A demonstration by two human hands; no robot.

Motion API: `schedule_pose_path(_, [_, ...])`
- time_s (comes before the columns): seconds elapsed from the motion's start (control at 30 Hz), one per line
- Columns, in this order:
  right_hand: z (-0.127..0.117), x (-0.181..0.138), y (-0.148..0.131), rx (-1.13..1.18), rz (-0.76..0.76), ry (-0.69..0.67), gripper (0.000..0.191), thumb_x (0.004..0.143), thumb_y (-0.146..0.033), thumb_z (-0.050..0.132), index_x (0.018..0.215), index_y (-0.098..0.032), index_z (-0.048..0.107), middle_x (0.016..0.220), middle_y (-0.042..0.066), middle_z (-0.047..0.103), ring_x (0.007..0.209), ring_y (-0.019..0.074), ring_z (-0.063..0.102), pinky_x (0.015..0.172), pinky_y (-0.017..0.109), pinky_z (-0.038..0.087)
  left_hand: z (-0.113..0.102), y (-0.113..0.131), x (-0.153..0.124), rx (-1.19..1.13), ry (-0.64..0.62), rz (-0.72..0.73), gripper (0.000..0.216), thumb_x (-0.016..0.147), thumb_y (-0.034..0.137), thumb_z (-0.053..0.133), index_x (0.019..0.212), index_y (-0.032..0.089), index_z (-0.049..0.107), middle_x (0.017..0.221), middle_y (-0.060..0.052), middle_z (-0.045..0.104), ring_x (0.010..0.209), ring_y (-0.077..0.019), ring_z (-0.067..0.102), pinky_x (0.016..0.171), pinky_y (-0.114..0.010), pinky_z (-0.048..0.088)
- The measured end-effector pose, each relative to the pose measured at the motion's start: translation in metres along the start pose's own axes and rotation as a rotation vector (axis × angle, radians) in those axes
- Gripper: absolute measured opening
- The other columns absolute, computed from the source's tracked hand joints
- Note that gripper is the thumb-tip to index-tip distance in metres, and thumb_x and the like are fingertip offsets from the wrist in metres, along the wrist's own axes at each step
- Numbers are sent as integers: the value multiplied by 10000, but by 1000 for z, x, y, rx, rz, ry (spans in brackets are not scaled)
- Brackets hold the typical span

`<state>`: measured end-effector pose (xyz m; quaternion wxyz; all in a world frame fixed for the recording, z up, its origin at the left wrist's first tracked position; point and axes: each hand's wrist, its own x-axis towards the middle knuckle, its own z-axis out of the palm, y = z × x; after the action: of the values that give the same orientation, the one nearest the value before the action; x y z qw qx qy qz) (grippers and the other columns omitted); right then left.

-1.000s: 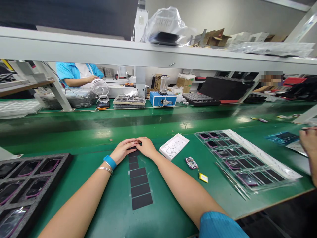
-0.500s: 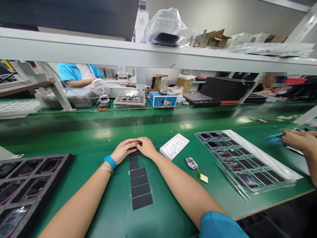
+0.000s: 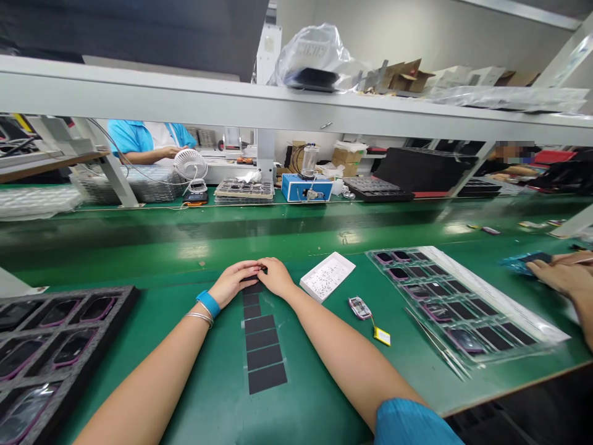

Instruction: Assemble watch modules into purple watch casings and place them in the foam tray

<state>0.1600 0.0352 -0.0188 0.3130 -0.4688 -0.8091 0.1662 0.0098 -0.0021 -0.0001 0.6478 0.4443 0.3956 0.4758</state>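
My left hand and my right hand meet fingertip to fingertip at the far end of a row of black rectangular pads laid on the green bench. Both hands are closed in a pinch on the farthest black pad. A blue band and a thin bangle sit on my left wrist. To the right of my right forearm lie a small circuit board wired to a yellow cell.
A white tray of tiny parts lies just right of my hands. A clear tray of dark parts and tweezers sit further right. A black foam tray fills the left. A co-worker's hands work at the right edge.
My hands stay pinched on the far pad. The co-worker's hands at the right edge have moved inward and lower. The camera tilted slightly.
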Motion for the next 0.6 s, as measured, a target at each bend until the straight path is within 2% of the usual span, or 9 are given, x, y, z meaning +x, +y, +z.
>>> schedule_pose_path(0.6, [0, 0, 0, -4, 12, -8, 229, 769, -86, 539, 925, -196, 666, 885, 41, 665, 878, 185, 551, 805, 304, 412, 0, -2, 1, 31, -3, 6, 375, 620, 342, 773, 951, 184, 696, 1085, -108, 676, 1093, -264, 573, 925, -394, 441])
